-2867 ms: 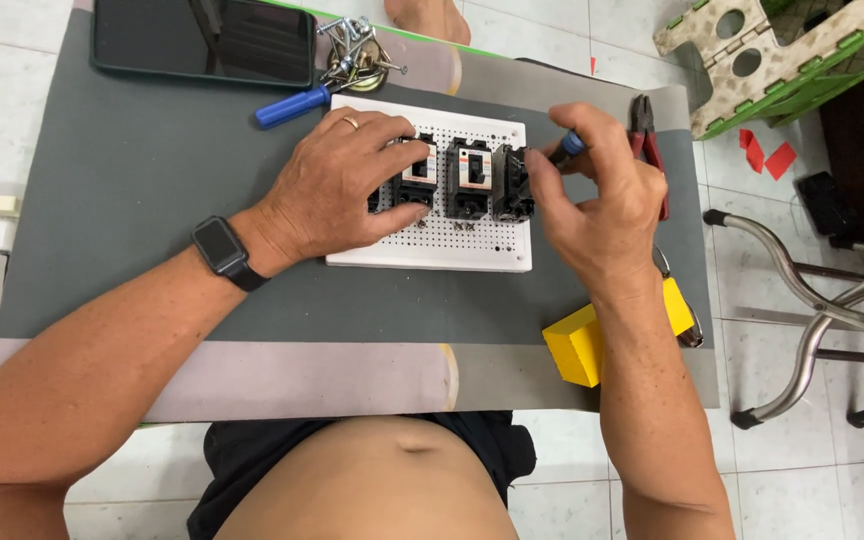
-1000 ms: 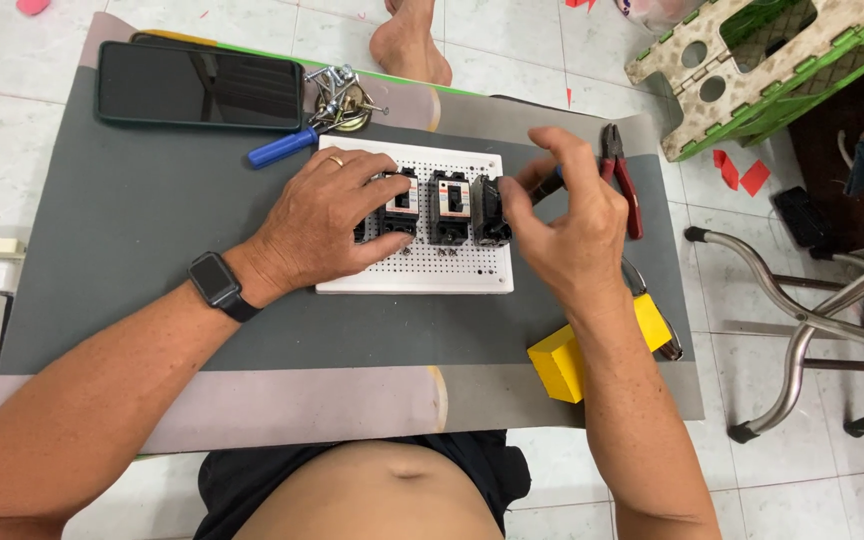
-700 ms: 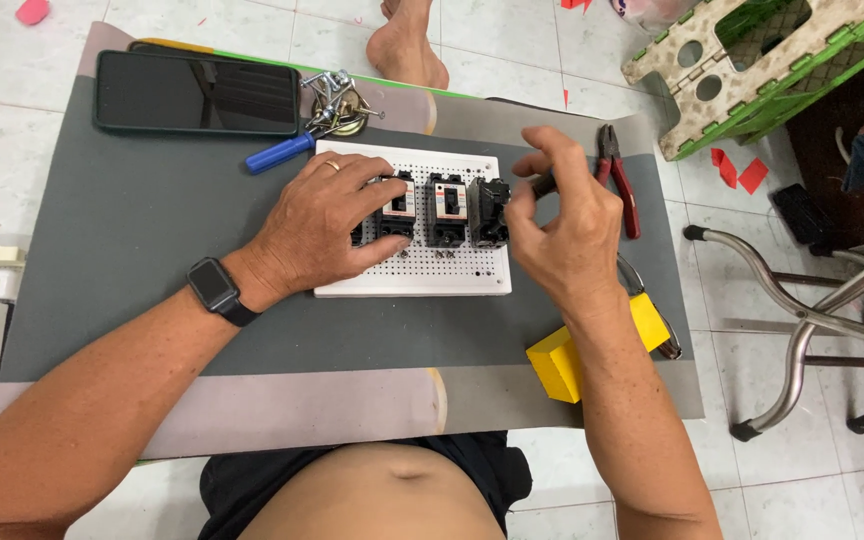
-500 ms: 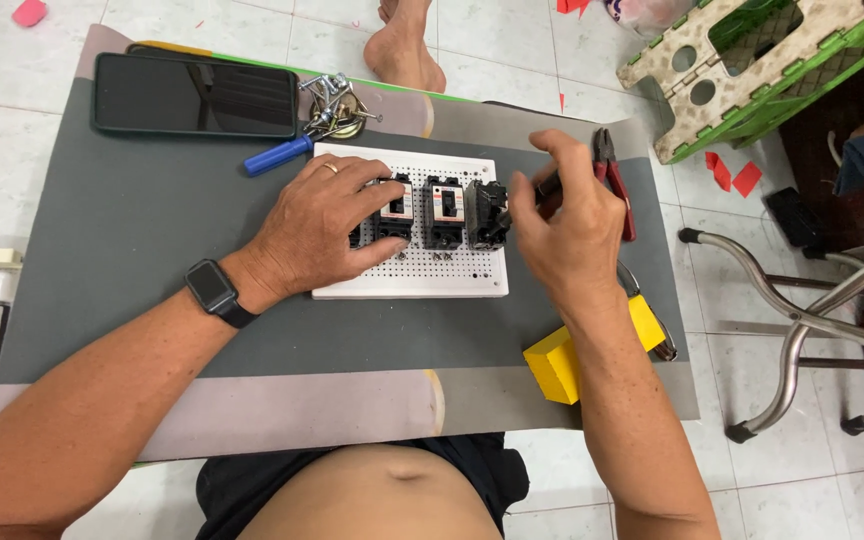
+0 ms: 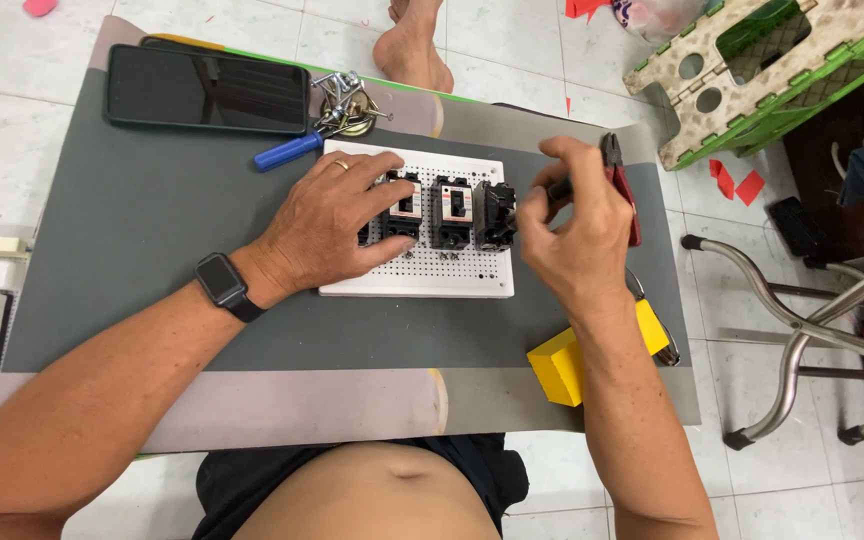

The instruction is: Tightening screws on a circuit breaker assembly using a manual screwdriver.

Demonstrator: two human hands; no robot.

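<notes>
White pegboard [image 5: 422,285] under spread left hand [image 5: 337,225]; right hand [image 5: 572,235] fingers pinching screwdriver [image 5: 555,190].

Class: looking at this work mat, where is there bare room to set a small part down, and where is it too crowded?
Free: the grey mat between the tablet and the left forearm, and the strip before the white board. Crowded: the breakers, where the left hand and right hand work, and the right edge with pliers and yellow block.

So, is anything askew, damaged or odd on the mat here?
One thing: the rightmost black breaker on the white perforated board sits tilted beside two squarely mounted ones. The right hand holds a tool against it; the left hand steadies the board.
</notes>
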